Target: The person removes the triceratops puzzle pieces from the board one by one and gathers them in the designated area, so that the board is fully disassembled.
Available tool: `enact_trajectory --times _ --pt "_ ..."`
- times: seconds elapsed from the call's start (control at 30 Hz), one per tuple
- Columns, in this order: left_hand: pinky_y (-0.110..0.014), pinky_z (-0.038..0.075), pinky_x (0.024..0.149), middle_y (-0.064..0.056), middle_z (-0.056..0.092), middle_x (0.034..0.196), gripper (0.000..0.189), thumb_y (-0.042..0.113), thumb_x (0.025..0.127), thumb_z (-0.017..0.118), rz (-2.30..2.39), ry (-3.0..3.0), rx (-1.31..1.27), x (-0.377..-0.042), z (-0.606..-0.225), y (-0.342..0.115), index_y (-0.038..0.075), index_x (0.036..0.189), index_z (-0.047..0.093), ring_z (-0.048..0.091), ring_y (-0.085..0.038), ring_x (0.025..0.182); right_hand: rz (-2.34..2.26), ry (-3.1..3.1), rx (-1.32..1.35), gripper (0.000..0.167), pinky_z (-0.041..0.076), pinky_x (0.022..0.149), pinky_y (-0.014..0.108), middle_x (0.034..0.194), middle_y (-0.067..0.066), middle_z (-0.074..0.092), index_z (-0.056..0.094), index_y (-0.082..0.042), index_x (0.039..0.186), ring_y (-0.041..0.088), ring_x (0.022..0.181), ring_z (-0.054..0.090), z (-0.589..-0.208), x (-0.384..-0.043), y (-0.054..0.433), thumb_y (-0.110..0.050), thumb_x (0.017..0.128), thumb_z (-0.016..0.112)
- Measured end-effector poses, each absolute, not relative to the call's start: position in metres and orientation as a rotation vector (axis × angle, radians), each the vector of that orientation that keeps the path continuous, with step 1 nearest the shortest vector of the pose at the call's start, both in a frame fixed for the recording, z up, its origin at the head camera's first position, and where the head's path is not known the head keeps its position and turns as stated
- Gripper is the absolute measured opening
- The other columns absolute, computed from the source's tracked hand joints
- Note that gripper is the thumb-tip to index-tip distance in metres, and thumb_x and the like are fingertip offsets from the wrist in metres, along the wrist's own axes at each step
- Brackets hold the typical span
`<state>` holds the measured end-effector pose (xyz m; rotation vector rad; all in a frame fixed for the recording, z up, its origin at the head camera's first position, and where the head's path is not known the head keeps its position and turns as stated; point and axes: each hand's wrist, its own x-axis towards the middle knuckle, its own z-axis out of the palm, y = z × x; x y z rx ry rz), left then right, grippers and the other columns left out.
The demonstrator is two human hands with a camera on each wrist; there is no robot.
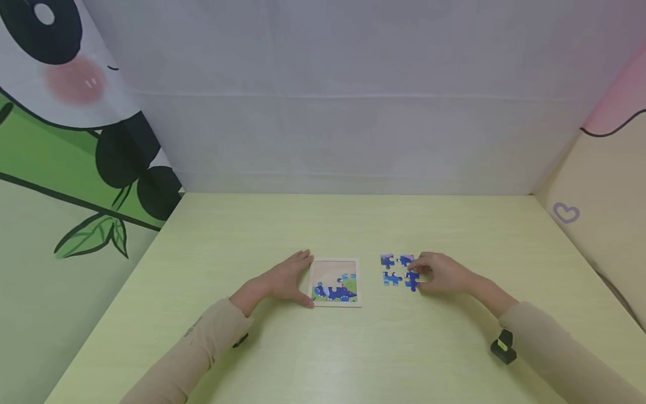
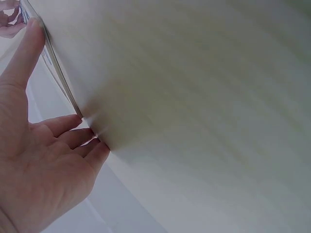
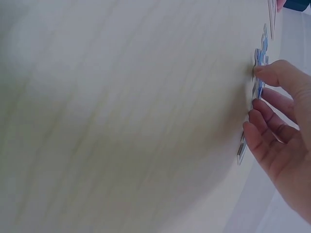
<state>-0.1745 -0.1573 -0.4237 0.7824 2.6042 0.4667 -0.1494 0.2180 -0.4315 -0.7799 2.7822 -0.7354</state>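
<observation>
In the head view a square wooden puzzle frame [image 1: 335,304] lies on the table, its lower part filled with pieces showing a blue animal picture and its upper part bare. My left hand [image 1: 286,280] touches the frame's left side, thumb at the lower corner and fingers at the upper one, spread wide. To the right, my right hand [image 1: 444,273] pinches a dark blue puzzle piece [image 1: 412,280] between thumb and fingers. Beside it lie several loose pieces: one at upper left [image 1: 387,260], one at upper right [image 1: 405,260] and a lighter one [image 1: 391,278] at lower left.
The pale wooden table [image 1: 323,224] ends at a grey-white back wall [image 1: 323,140]. Printed panels stand on both sides, with a green and black drawing [image 1: 123,151] at left and a heart [image 1: 566,212] at right. A black band piece [image 1: 503,347] hangs under the right sleeve.
</observation>
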Motion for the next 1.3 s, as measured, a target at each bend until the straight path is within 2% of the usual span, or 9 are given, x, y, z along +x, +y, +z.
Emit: enact_trajectory --times 0.6,0.8,0.97,1.3 --pt "-0.044 0.015 0.112 -0.013 0.013 0.151 0.108 0.047 0.062 0.079 0.479 2.61 0.771 -0.175 -0.427 -0.157 0.003 0.143 0.022 0.007 -0.029 0.138 -0.798 2.738 -0.719 0.038 0.048 0.072 0.026 0.089 -0.004 0.056 0.064 -0.002 0.108 0.012 0.085 0.052 -0.437 -0.152 0.219 -0.01 0.072 0.072" --pt "-0.043 0.015 0.112 -0.013 0.012 0.151 0.108 0.047 0.062 0.079 0.479 2.61 0.778 -0.175 -0.428 -0.157 0.003 0.143 0.022 0.007 -0.029 0.138 -0.811 2.76 -0.735 0.031 0.048 0.069 0.027 0.085 -0.003 0.057 0.066 -0.003 0.102 0.013 0.08 0.05 -0.434 -0.156 0.216 -0.007 0.072 0.072" --pt "-0.043 0.015 0.112 -0.012 0.012 0.151 0.109 0.047 0.062 0.079 0.472 2.609 0.772 -0.176 -0.428 -0.157 0.003 0.143 0.022 0.007 -0.029 0.138 -0.826 2.758 -0.767 0.024 0.049 0.072 0.031 0.088 -0.002 0.06 0.067 -0.005 0.098 0.015 0.082 0.053 -0.428 -0.159 0.204 -0.007 0.074 0.071" --pt "-0.044 0.015 0.112 -0.014 0.012 0.151 0.108 0.045 0.063 0.079 0.48 2.604 0.774 -0.174 -0.425 -0.156 0.002 0.143 0.022 0.007 -0.03 0.138 -0.82 2.727 -0.818 0.032 0.048 0.071 0.027 0.093 0.0 0.061 0.064 -0.004 0.105 0.016 0.084 0.053 -0.424 -0.162 0.165 -0.015 0.076 0.072"
